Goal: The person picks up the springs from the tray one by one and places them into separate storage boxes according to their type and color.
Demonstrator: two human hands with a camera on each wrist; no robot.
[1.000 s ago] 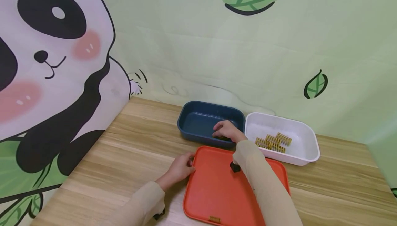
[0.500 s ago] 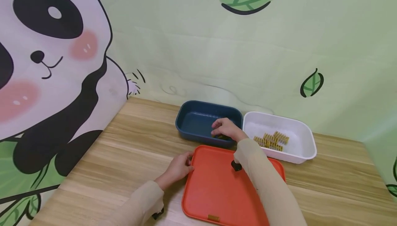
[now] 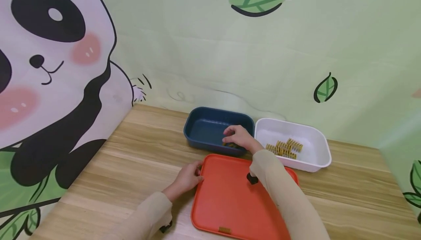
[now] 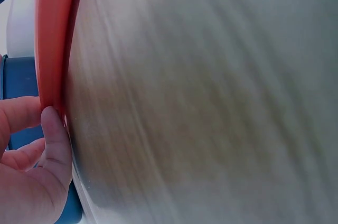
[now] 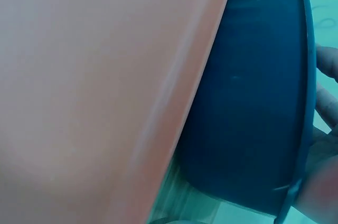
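Observation:
My left hand point(image 3: 188, 177) pinches the left edge of the red tray point(image 3: 230, 196) near its far corner; in the left wrist view, thumb and finger meet at the tray's rim point(image 4: 52, 49). My right hand point(image 3: 239, 137) reaches over the near wall into the right part of the dark blue bin point(image 3: 204, 145), its fingers bent and apart. Beneath it a few gold coil springs point(image 3: 232, 145) partly show. In the right wrist view, the fingers point(image 5: 327, 102) show beyond the bin's wall, with nothing visible between them. A single spring point(image 3: 225, 229) lies at the tray's near edge.
A white bin point(image 3: 312, 134) with several gold springs point(image 3: 283, 149) stands right of the blue bin. Both bins sit behind the tray on a wood-grain table point(image 3: 131, 159). A printed cloth with a panda and leaves point(image 3: 184, 49) hangs behind.
The whole view has drifted slightly, so things sit a little further left. The right hand has lifted slightly, showing more of the springs under it. The left hand stays on the tray.

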